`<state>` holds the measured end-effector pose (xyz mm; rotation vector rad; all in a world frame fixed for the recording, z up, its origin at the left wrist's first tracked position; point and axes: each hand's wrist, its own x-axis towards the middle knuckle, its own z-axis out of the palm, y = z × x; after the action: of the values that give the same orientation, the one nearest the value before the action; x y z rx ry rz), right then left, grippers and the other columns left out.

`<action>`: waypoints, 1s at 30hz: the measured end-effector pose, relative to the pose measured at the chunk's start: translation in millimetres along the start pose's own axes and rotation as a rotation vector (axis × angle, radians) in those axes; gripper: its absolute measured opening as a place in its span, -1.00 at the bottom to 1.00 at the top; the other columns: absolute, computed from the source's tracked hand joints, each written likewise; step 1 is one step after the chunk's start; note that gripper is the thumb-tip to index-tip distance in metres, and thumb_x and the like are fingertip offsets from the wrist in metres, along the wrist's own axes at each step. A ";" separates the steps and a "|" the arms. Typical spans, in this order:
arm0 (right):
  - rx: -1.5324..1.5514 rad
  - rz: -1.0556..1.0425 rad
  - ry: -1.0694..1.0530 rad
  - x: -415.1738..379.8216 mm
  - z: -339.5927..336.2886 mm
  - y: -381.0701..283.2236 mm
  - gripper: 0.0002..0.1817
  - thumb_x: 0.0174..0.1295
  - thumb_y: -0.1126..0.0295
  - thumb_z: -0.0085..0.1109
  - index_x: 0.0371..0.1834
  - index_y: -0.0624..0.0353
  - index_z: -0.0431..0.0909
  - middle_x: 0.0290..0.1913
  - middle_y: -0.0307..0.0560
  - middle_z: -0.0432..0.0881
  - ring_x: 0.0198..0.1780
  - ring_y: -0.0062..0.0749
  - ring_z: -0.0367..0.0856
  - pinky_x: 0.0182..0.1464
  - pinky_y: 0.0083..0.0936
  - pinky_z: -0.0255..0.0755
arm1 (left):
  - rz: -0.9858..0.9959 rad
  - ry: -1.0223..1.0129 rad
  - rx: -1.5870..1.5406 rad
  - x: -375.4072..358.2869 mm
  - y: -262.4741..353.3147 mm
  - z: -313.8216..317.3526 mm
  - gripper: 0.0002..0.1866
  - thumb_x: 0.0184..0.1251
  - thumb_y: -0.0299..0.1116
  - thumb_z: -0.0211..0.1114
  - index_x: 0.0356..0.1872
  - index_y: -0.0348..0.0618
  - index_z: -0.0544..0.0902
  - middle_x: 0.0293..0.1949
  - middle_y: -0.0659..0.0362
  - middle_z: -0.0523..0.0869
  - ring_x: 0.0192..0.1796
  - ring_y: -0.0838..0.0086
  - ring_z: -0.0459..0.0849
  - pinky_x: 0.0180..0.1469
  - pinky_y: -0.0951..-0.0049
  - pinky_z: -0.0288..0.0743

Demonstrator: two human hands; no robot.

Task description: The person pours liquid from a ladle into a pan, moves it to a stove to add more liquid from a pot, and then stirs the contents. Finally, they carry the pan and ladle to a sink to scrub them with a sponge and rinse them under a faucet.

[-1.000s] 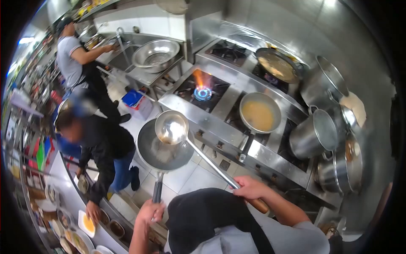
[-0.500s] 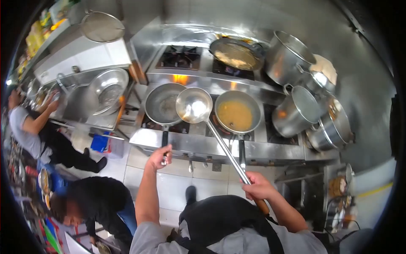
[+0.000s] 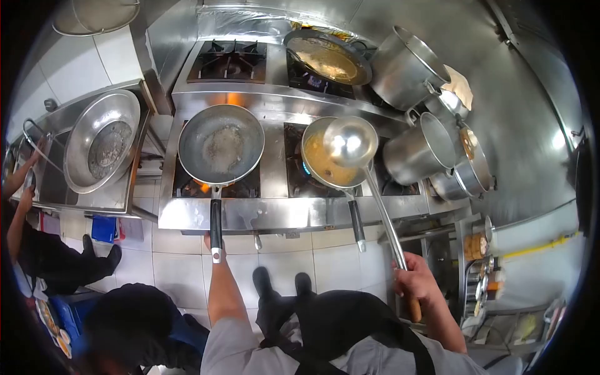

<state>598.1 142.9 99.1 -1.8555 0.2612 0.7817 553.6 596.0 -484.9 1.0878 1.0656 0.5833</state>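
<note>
My right hand (image 3: pixel 417 278) is wrapped round the wooden-ended handle of a long metal ladle (image 3: pixel 351 142). The ladle's bowl hangs over the right frying pan (image 3: pixel 307 167), which holds a yellowish liquid (image 3: pixel 326 164) on a lit burner. My left hand (image 3: pixel 209 241) is at the stove's front edge, mostly hidden behind the black handle of the left frying pan (image 3: pixel 225 147). Its fingers do not show. That left pan has a grey, greasy-looking base with a little residue, and flame shows beneath it.
Behind stand a dark pan with oil (image 3: pixel 328 57) and a bare burner (image 3: pixel 230 61). Several steel pots (image 3: pixel 420 149) crowd the right side. A large metal bowl (image 3: pixel 80 147) rests by the sink at left. Two people are nearby, one at the sink, another person (image 3: pixel 134 322) bent low.
The ladle has swung from between the pans to over the right pan. My left hand has gone from the left pan's handle end to below it. The view has shifted.
</note>
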 end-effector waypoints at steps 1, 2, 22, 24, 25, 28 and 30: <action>0.016 0.005 0.024 1.7 -0.2 0.7 -0.83 0.13 0.59 0.11 -0.20 0.29 0.46 -0.60 -0.22 0.43 -0.68 -0.46 0.50 -0.64 -0.48 0.33 | 0.003 0.003 -0.002 3.2 -2.6 7.5 -0.71 0.50 -0.28 0.01 -0.08 -0.32 0.57 -0.35 0.22 0.55 -0.26 0.46 0.58 -0.12 0.37 0.57; 0.036 0.009 0.051 3.4 -1.0 1.6 -0.83 0.13 0.59 0.10 -0.20 0.30 0.47 -0.60 -0.21 0.43 -0.68 -0.45 0.50 -0.64 -0.48 0.33 | 0.096 0.104 -0.062 4.9 -1.3 16.3 -0.73 0.50 -0.29 0.01 -0.10 -0.29 0.58 -0.35 0.24 0.55 -0.26 0.47 0.58 -0.15 0.39 0.55; -0.730 -0.457 0.159 158.1 -138.5 37.9 -0.73 0.03 0.37 0.16 -0.29 0.35 0.43 -0.37 0.34 0.58 -0.31 0.18 0.64 -0.24 -0.11 0.51 | -0.887 -1.016 -0.346 -370.0 219.0 256.8 -0.64 0.52 -0.07 0.09 0.02 -0.19 0.50 -0.17 0.06 0.65 -0.21 0.33 0.66 -0.22 0.40 0.59; -0.747 -0.497 0.162 186.5 -155.7 32.5 -0.72 0.04 0.37 0.16 -0.26 0.36 0.43 -0.32 0.39 0.58 -0.23 0.25 0.62 -0.15 -0.05 0.48 | -0.921 -1.070 -0.421 -369.8 209.7 273.3 -0.71 0.50 -0.10 0.13 -0.12 -0.14 0.49 -0.30 0.16 0.59 -0.34 0.42 0.58 -0.35 0.46 0.51; -0.761 -0.509 0.178 198.1 -164.1 33.9 -0.70 0.04 0.36 0.16 -0.24 0.36 0.43 -0.28 0.45 0.59 -0.15 0.33 0.60 -0.07 0.00 0.46 | -0.982 -1.133 -0.488 -373.9 203.9 277.8 -0.76 0.48 -0.14 0.17 -0.26 -0.09 0.48 -0.43 0.25 0.53 -0.48 0.51 0.50 -0.49 0.52 0.42; -0.808 -0.505 0.107 239.3 -186.7 31.6 -0.70 0.06 0.37 0.16 -0.21 0.36 0.44 -0.23 0.46 0.60 -0.10 0.35 0.59 -0.04 0.05 0.45 | -0.926 -0.896 -0.303 -385.3 193.0 287.5 -0.78 0.44 -0.25 0.21 -0.39 0.00 0.40 -0.60 0.37 0.33 -0.66 0.68 0.23 -0.70 0.61 0.09; -0.845 -0.515 0.065 255.3 -192.6 46.4 -0.70 0.07 0.37 0.17 -0.21 0.37 0.44 -0.23 0.46 0.61 -0.10 0.34 0.59 -0.02 0.05 0.45 | -0.821 -0.836 -0.183 -395.7 202.9 289.5 -0.78 0.47 -0.32 0.17 -0.42 0.04 0.37 -0.65 0.42 0.24 -0.71 0.74 0.15 -0.75 0.68 -0.05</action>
<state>844.4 -3.3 -50.5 -2.5742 -0.5845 0.4894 674.0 230.5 -119.6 0.5423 0.5998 -0.4136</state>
